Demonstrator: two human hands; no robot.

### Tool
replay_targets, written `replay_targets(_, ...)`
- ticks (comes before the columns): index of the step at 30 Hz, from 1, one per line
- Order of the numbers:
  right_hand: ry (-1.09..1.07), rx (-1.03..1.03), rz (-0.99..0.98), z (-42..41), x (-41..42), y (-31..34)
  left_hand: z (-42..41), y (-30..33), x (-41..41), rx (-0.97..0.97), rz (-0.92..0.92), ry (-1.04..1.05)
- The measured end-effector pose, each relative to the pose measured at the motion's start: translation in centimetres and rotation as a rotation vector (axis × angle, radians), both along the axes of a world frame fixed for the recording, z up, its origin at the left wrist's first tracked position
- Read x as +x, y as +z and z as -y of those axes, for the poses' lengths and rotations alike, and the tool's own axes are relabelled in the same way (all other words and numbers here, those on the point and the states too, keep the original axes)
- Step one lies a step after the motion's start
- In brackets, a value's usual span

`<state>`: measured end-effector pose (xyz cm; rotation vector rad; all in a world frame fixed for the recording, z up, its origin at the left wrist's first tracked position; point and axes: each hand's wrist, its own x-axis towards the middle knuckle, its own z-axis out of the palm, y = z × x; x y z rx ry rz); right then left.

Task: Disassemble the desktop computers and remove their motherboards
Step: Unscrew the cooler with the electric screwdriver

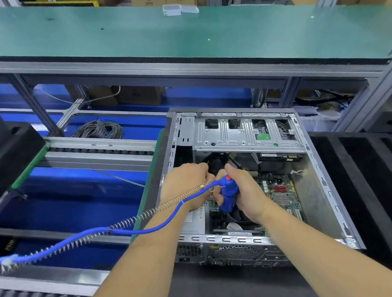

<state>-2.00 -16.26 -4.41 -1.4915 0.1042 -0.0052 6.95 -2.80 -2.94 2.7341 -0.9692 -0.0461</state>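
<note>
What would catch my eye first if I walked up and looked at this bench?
Most striking is the bright blue electric screwdriver, gripped by the right hand over the green motherboard inside the open desktop computer case at centre. Its blue cord, beside a metal spring coil, trails off to the left. The left hand reaches into the case beside it, under the long green shelf behind.

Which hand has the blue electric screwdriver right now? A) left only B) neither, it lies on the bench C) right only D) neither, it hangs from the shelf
C: the right hand is wrapped round the blue electric screwdriver over the motherboard inside the open computer case, while the left hand sits beside it, its fingers reaching into the case rather than round the tool.
</note>
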Motion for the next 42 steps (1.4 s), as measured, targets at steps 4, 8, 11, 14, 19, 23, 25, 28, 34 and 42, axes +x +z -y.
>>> replay_targets(4, -0.004, -0.021, -0.003, -0.2, -0.2, 0.3, -0.1, -0.1, 0.0, -0.020, 0.006, -0.015)
replay_targets(8, 0.009, -0.108, 0.045, -0.7, -0.4, 1.2, -0.2, -0.1, 0.1, 0.000, 0.023, -0.042)
replay_targets(11, 0.016, -0.105, 0.060, -0.9, -0.5, 1.5, -0.2, -0.3, 0.1, -0.003, 0.046, -0.036)
replay_targets(14, 0.010, -0.112, 0.074, -1.0, -0.6, 1.5, -0.1, -0.5, 0.1, -0.008, 0.057, -0.031)
replay_targets(19, -0.003, -0.089, 0.093, -1.0, -0.6, 1.6, -0.1, -0.2, 0.0, -0.025, 0.042, -0.014)
replay_targets(23, -0.046, -0.020, 0.100, -0.6, -0.6, 1.1, -0.1, 0.0, -0.2, -0.045, 0.029, -0.003)
replay_targets(25, -0.055, -0.022, 0.094, -0.4, -0.5, 1.1, -0.1, 0.1, -0.2, -0.044, 0.035, -0.004)
replay_targets(28, -0.018, -0.061, 0.077, -0.3, -0.4, 0.9, 0.0, 0.3, -0.3, -0.039, 0.023, 0.007)
replay_targets(34, -0.120, 0.047, 0.091, 0.4, -0.3, 1.8, -0.2, 0.9, -0.7, -0.069, -0.080, 0.036)
replay_targets(42, -0.225, -0.442, 0.113, 2.4, -0.1, 4.7, 2.9, 4.0, -3.7, 0.252, 0.021, -0.067)
